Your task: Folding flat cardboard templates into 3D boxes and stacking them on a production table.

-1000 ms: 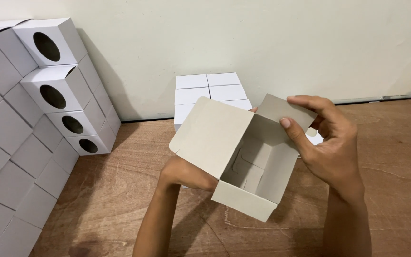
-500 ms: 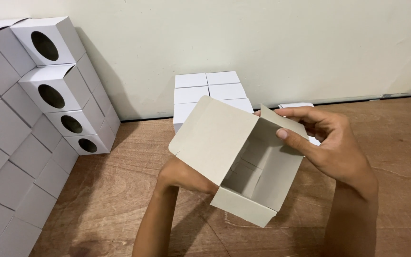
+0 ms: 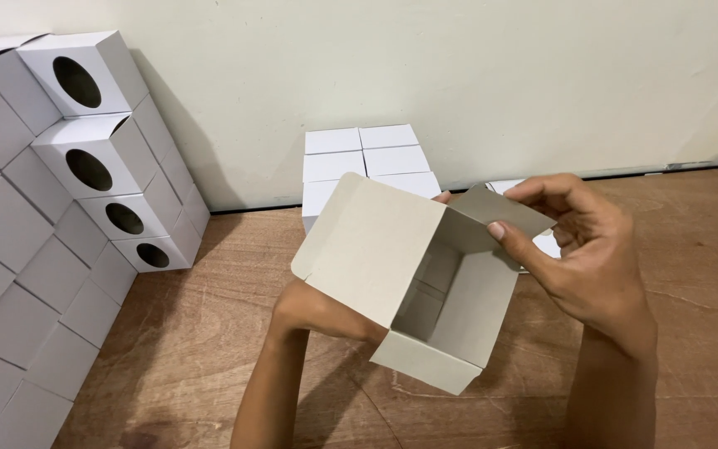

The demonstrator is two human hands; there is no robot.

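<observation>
Box (image 3: 425, 291), grey card, open-topped, is sitting tilted above the wooden floor (image 3: 209, 349) at centre, w/ big lid flap (image 3: 367, 245) standing up on its left. Right hand (image 3: 579, 249) is pinching a small side flap (image 3: 500, 209) between thumb and fingers, folding it inward. Left hand (image 3: 313, 308) is mostly hiding under the lid flap; can't tell its grip, though it's probably supporting the box from below. Looks light, thin, easily creased — best holding by walls and fold lines. Finished boxes (image 3: 101, 166) w/ round holes are stacking at left; a white stack (image 3: 371, 158) is sitting by the wall (image 3: 459, 66).
</observation>
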